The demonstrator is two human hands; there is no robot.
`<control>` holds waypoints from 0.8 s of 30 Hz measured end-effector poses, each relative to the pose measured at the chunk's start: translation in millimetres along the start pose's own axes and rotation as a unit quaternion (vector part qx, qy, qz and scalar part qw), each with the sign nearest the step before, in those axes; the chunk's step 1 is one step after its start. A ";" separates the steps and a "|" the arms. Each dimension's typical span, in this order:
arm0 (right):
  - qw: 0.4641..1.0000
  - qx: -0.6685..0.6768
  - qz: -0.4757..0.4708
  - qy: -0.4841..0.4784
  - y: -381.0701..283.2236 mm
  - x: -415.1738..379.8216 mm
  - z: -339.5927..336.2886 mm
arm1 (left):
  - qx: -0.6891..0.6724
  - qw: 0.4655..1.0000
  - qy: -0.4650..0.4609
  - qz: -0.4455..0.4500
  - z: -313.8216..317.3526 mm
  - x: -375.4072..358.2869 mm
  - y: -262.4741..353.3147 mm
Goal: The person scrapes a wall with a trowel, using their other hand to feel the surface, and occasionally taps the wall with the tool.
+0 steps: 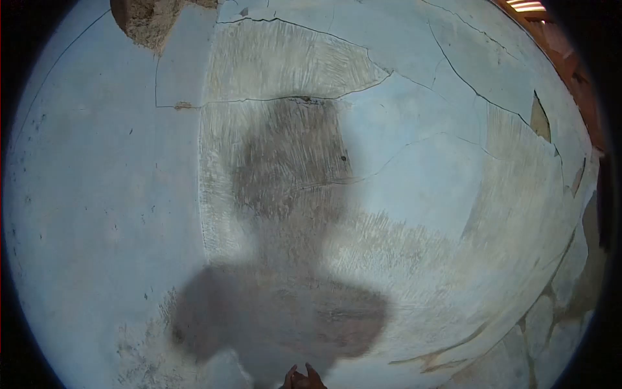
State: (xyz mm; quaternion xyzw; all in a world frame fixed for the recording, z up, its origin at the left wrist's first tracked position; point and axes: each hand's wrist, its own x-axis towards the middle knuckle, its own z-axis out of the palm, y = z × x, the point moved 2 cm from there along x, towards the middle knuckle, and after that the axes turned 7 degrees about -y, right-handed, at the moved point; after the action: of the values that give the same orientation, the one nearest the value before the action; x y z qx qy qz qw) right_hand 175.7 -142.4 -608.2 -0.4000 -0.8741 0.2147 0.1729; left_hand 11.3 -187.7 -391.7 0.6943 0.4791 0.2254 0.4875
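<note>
Left hand [289,378] and right hand [313,377] show me only raised fingers, close together and cut off below; I can't tell how open they are or whether they hold anything. Ahead is the pale wall [97,194], its streaked patch [278,61] partly under a shadow [291,162]. A hollow [150,29] lies up-left, a crack [479,96] up-right; I'd judge light pressure best near such edges.

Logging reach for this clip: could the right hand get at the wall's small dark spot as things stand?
Probably yes: nothing solid shows between the right hand, low in view, and the dark spot; only a shadow falls there. The distance is hard to judge.
</note>
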 end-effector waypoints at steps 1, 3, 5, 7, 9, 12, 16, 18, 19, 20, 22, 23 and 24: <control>0.878 0.469 0.051 0.084 -41.3 -17.5 -26.5 | -0.011 1.000 0.001 -0.011 4.2 3.2 3.2; 0.993 0.043 0.107 -0.006 -122.3 -19.1 -130.0 | -0.025 0.999 0.012 -0.023 8.2 8.1 8.6; 0.979 -0.174 0.099 -0.047 -169.7 -15.1 -195.5 | -0.037 0.999 0.025 -0.028 16.5 10.3 11.6; 0.974 -0.210 0.068 -0.054 -174.9 -9.7 -211.6 | -0.043 0.998 0.036 -0.030 23.0 12.1 15.4; 0.992 -0.120 0.004 0.031 -157.5 3.1 -206.7 | -0.052 0.997 0.051 -0.029 29.8 13.7 19.1; 0.990 -0.136 -0.048 0.002 -160.4 2.9 -217.2 | -0.067 0.995 0.072 -0.031 41.4 14.0 23.2; 0.973 -0.187 -0.076 -0.109 -189.4 -5.8 -244.8 | -0.085 0.991 0.101 -0.032 57.0 12.8 29.9; 0.960 -0.199 -0.106 -0.167 -214.9 -9.5 -269.8 | -0.095 0.988 0.117 -0.032 63.5 14.1 32.3; 0.952 -0.203 -0.119 -0.193 -222.9 -9.4 -277.7 | -0.102 0.986 0.124 -0.031 65.5 14.6 34.6; 0.949 -0.215 -0.149 -0.177 -226.2 -7.2 -281.2 | -0.108 0.985 0.130 -0.033 68.6 16.2 34.5; 0.941 -0.236 -0.196 -0.140 -227.6 -5.0 -285.5 | -0.117 0.983 0.141 -0.026 67.8 20.0 34.5; 0.940 -0.247 -0.223 -0.075 -226.3 -4.0 -285.7 | -0.121 0.981 0.147 -0.017 65.2 22.6 37.5; 0.936 -0.239 -0.255 -0.049 -225.3 -0.7 -290.0 | -0.127 0.979 0.158 -0.006 61.6 26.2 40.9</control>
State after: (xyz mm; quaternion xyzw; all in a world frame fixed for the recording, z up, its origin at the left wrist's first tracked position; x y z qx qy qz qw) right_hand 172.8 -206.6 -246.6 -0.1821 -0.9796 -0.0326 0.0781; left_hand 89.1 -195.7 -385.3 0.5793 0.5215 0.3884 0.4914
